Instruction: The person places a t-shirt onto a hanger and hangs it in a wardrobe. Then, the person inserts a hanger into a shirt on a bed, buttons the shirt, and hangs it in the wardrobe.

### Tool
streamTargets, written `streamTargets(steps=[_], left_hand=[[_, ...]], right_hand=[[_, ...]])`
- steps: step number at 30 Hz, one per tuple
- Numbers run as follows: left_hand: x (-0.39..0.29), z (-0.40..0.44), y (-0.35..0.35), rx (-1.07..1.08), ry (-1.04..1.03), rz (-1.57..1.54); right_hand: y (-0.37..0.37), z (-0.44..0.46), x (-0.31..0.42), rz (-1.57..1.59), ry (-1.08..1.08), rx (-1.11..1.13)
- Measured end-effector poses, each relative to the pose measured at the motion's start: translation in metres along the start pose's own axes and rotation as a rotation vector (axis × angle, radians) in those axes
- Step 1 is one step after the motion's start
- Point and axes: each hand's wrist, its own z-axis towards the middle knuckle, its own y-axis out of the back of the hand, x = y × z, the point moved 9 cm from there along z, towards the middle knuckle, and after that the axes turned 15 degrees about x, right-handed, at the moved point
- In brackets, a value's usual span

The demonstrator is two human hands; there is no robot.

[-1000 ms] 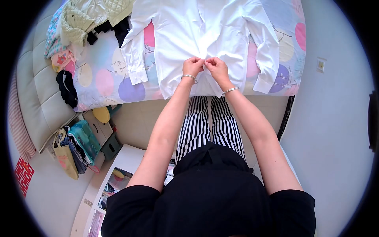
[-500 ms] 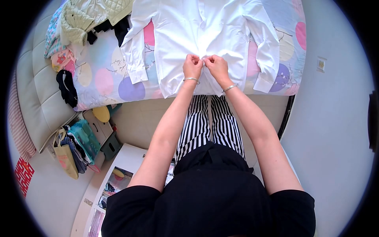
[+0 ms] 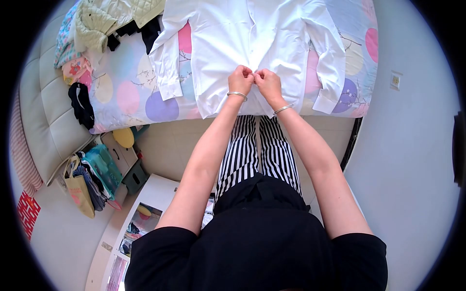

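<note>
A white long-sleeved shirt (image 3: 221,43) lies spread on the bed, its front placket running down the middle and a sleeve out to each side. At the lower part of the placket, my left hand (image 3: 241,80) pinches the shirt's front edge. My right hand (image 3: 268,83) pinches the cloth right beside it, the fingertips of both hands almost touching. Whatever button or hole lies between the fingers is hidden. Below the hands, the shirt's hem hangs at the bed's near edge.
Under the shirt is a bed (image 3: 128,99) with a dotted, floral cover. A quilted jacket (image 3: 90,29) and black garments (image 3: 81,104) lie on its left. Bags (image 3: 80,189) hang at lower left near a white cabinet (image 3: 158,191). A wall (image 3: 403,145) stands to the right.
My left hand has shifted slightly right and turned its back more upward. The fingertips stay together at the placket, whose cloth above them has shifted a little.
</note>
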Motion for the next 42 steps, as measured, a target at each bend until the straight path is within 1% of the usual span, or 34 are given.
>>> streamTargets(steps=[4,6,7,9,10,12,13,15,16,17,18,20,21,22,23,26,28,29,31,32,33,34,35,36,37,38,39,40,41,42], left_hand=[[0.009,0.004,-0.001,0.026,0.013,-0.015],[0.023,0.009,-0.005,0.074,-0.003,-0.130],[0.022,0.008,-0.002,0.074,-0.003,-0.129],[0.030,0.006,-0.012,0.206,0.084,-0.452],[0.027,0.005,-0.008,0.206,0.084,-0.452],[0.031,-0.001,-0.013,0.272,0.205,-0.580],[0.034,-0.005,-0.015,0.272,0.204,-0.580],[0.029,0.003,-0.016,0.284,0.053,-0.455],[0.027,0.006,-0.016,0.303,-0.008,-0.291],[0.025,0.008,-0.018,0.318,-0.028,-0.243],[0.029,0.009,-0.021,0.322,-0.016,-0.153],[0.022,0.008,-0.018,0.299,-0.033,0.025],[0.006,0.004,-0.011,0.245,-0.062,0.115],[0.002,0.003,-0.006,0.212,-0.030,0.177],[-0.003,0.003,-0.002,0.159,-0.072,0.202],[-0.017,0.006,0.008,0.120,-0.122,0.208],[-0.024,0.015,0.018,0.085,-0.103,0.086],[-0.030,0.025,0.022,0.083,-0.119,0.085],[-0.032,0.042,0.031,0.105,-0.068,-0.081],[-0.041,0.052,0.038,0.101,-0.095,-0.049],[-0.049,0.066,0.045,0.099,-0.100,-0.049],[-0.062,0.078,0.052,0.094,-0.127,0.011],[-0.071,0.093,0.057,0.089,-0.153,0.073],[-0.085,0.108,0.065,0.043,-0.254,0.064],[-0.093,0.126,0.071,0.040,-0.259,0.067],[-0.106,0.143,0.079,0.004,-0.306,0.161],[-0.119,0.161,0.085,-0.034,-0.352,0.254],[-0.127,0.181,0.092,-0.041,-0.354,0.255],[-0.139,0.198,0.097,-0.069,-0.404,0.399],[-0.149,0.216,0.102,-0.097,-0.452,0.546]], right_hand=[[-0.006,0.003,-0.003,-0.042,0.042,-0.015],[-0.008,0.003,-0.004,-0.036,0.028,0.004],[-0.007,0.004,-0.005,-0.036,0.027,0.004],[-0.010,0.008,-0.007,-0.040,0.019,0.091],[-0.008,0.009,-0.006,-0.039,0.019,0.091],[-0.015,0.012,-0.012,0.259,-0.021,0.200],[-0.014,0.010,-0.014,0.259,-0.021,0.199],[-0.029,0.010,-0.028,0.694,-0.165,0.338],[-0.030,0.010,-0.035,0.640,-0.201,0.361],[-0.032,0.010,-0.035,0.699,-0.181,0.387],[-0.032,0.009,-0.041,0.725,-0.210,0.340],[-0.032,0.005,-0.041,0.717,-0.220,0.317],[-0.034,0.007,-0.046,0.738,-0.236,0.299],[-0.031,0.006,-0.043,0.743,-0.233,0.265],[-0.029,0.007,-0.039,0.735,-0.209,0.260],[-0.016,0.015,-0.022,0.668,-0.119,0.220],[-0.003,0.026,-0.014,0.594,-0.111,0.178],[0.004,0.036,-0.011,0.590,-0.099,0.169],[0.022,0.054,-0.003,0.416,-0.029,0.092],[0.029,0.066,-0.002,0.413,-0.023,0.089],[0.042,0.081,0.004,0.312,0.027,0.045],[0.055,0.094,0.011,0.213,0.074,0.000],[0.065,0.104,0.020,0.216,0.076,-0.002],[0.083,0.115,0.037,0.145,0.135,-0.071],[0.102,0.124,0.056,0.073,0.194,-0.139],[0.116,0.137,0.069,0.073,0.200,-0.140],[0.131,0.151,0.084,-0.011,0.207,-0.156],[0.142,0.168,0.092,-0.093,0.215,-0.171],[0.152,0.188,0.091,-0.090,0.219,-0.167],[0.162,0.207,0.096,-0.221,0.266,-0.191]])
